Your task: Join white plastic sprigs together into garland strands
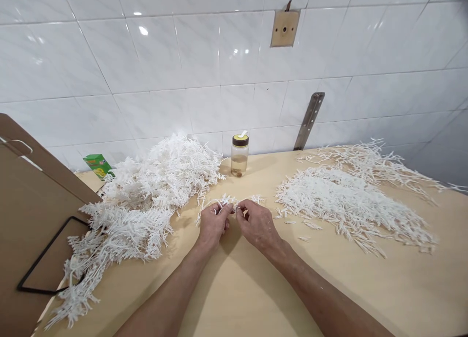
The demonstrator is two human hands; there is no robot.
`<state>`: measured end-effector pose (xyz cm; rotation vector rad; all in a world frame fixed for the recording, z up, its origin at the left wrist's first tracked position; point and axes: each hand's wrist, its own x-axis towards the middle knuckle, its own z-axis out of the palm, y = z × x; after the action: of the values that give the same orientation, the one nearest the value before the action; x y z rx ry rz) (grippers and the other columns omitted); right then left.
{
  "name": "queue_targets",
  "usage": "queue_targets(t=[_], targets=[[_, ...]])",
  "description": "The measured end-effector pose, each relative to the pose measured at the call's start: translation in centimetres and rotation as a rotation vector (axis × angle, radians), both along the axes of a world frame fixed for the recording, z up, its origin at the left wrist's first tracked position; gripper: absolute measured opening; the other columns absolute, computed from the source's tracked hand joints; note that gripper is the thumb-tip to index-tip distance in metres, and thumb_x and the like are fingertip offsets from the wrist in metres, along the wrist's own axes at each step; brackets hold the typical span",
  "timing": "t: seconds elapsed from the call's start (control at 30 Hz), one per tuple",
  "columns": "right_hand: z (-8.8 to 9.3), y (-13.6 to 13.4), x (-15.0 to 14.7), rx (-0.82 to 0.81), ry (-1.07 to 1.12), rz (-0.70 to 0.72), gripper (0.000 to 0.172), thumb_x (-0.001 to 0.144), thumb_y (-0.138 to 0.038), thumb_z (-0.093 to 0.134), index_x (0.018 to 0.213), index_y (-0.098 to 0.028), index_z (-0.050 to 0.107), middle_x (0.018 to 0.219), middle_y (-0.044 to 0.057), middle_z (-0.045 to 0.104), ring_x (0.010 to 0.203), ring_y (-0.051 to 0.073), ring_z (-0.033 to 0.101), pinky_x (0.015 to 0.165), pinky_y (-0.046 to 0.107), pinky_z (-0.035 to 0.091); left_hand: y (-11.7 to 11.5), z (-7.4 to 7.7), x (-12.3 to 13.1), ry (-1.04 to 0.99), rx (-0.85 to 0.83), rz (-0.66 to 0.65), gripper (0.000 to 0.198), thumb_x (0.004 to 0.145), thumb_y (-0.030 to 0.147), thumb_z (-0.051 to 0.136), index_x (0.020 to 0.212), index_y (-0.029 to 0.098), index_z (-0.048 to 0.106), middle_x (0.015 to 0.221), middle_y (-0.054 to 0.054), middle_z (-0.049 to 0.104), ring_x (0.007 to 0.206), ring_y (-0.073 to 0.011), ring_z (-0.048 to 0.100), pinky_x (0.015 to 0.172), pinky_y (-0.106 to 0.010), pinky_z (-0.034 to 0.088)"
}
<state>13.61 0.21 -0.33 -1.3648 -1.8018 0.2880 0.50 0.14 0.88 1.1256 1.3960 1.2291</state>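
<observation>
Near the middle of the table, my left hand (214, 224) is closed in a pinch on a white branched strand (226, 199), thin and plastic-looking. My right hand (258, 224) pinches at the same strand, its fingertips almost touching the left ones. The exact grip point is hidden by the fingers. To the left rises a big heap of white branched strands (161, 181). On the right lies a spread of small loose white sprigs (340, 200), a few of them close to my right hand. Behind these are bare, thin white stems (365, 161).
A clear bottle (239, 164) with a dark lid and some liquid stands beyond my hands. At the left are a cardboard box (40, 220), a black wire frame (44, 254) and a green packet (98, 165). A metal bracket (310, 120) leans by the tiled wall (197, 54).
</observation>
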Motion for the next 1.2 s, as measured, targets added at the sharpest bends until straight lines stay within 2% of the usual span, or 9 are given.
queue_targets(t=[0.23, 0.33, 0.43, 0.57, 0.8, 0.97, 1.2], targets=[[0.4, 0.02, -0.14, -0.166, 0.064, -0.035, 0.016, 0.082, -0.024, 0.05, 0.074, -0.02, 0.063, 0.068, 0.001, 0.067, 0.059, 0.016, 0.058, 0.06, 0.027, 0.043, 0.33, -0.77, 0.09, 0.195, 0.064, 0.029, 0.031, 0.074, 0.041, 0.063, 0.056, 0.02, 0.049, 0.037, 0.006, 0.045, 0.034, -0.01, 0.042, 0.04, -0.021, 0.032], [0.54, -0.04, 0.02, -0.186, 0.117, -0.003, 0.016, 0.082, -0.027, 0.05, 0.076, -0.021, 0.064, 0.069, 0.002, 0.068, 0.06, 0.016, 0.059, 0.058, 0.027, 0.044, 0.42, -0.82, 0.0, 0.259, 0.044, -0.01, 0.031, 0.078, 0.043, 0.058, 0.058, 0.02, 0.053, 0.035, 0.005, 0.045, 0.032, -0.0116, 0.042, 0.038, -0.022, 0.031], [0.54, -0.13, 0.03, -0.222, 0.194, 0.042, 0.016, 0.081, -0.029, 0.051, 0.079, -0.021, 0.064, 0.069, 0.002, 0.068, 0.059, 0.016, 0.061, 0.056, 0.027, 0.047, 0.52, -0.95, -0.03, 0.246, 0.046, 0.0, 0.031, 0.078, 0.042, 0.058, 0.057, 0.02, 0.055, 0.035, 0.005, 0.045, 0.033, -0.0112, 0.042, 0.039, -0.022, 0.03], [0.42, -0.21, -0.17, -0.276, 0.263, 0.097, 0.015, 0.081, -0.034, 0.055, 0.083, -0.021, 0.061, 0.071, 0.002, 0.068, 0.058, 0.016, 0.062, 0.055, 0.027, 0.05, 0.54, -1.06, -0.01, 0.127, 0.038, 0.022, 0.032, 0.077, 0.042, 0.06, 0.056, 0.02, 0.05, 0.035, 0.005, 0.045, 0.033, -0.0092, 0.039, 0.037, -0.021, 0.028], [-0.23, 0.11, 0.16, -0.186, 0.177, 0.089, 0.018, 0.086, -0.034, 0.054, 0.082, -0.02, 0.064, 0.075, 0.003, 0.069, 0.061, 0.015, 0.061, 0.057, 0.026, 0.047, 0.35, -0.32, 0.03, -0.064, -0.02, -0.011, 0.029, 0.074, 0.045, 0.065, 0.066, 0.017, 0.059, 0.037, 0.005, 0.048, 0.032, -0.0081, 0.038, 0.036, -0.019, 0.028], [-0.35, 0.16, 0.13, -0.062, 0.072, 0.059, 0.016, 0.089, -0.028, 0.052, 0.085, -0.02, 0.064, 0.084, 0.003, 0.07, 0.068, 0.015, 0.062, 0.067, 0.027, 0.046, 0.13, -0.25, -0.01, -0.066, -0.032, -0.035, 0.031, 0.073, 0.047, 0.065, 0.069, 0.016, 0.061, 0.038, 0.004, 0.049, 0.033, -0.0081, 0.04, 0.037, -0.019, 0.031], [-0.4, -0.05, -0.19, -0.003, 0.011, 0.041, 0.012, 0.088, -0.027, 0.054, 0.084, -0.02, 0.062, 0.084, 0.003, 0.068, 0.067, 0.015, 0.061, 0.066, 0.027, 0.045, 0.18, -0.61, 0.01, -0.045, 0.02, -0.008, 0.032, 0.073, 0.045, 0.067, 0.062, 0.018, 0.054, 0.038, 0.004, 0.05, 0.034, -0.0087, 0.042, 0.037, -0.019, 0.031]])
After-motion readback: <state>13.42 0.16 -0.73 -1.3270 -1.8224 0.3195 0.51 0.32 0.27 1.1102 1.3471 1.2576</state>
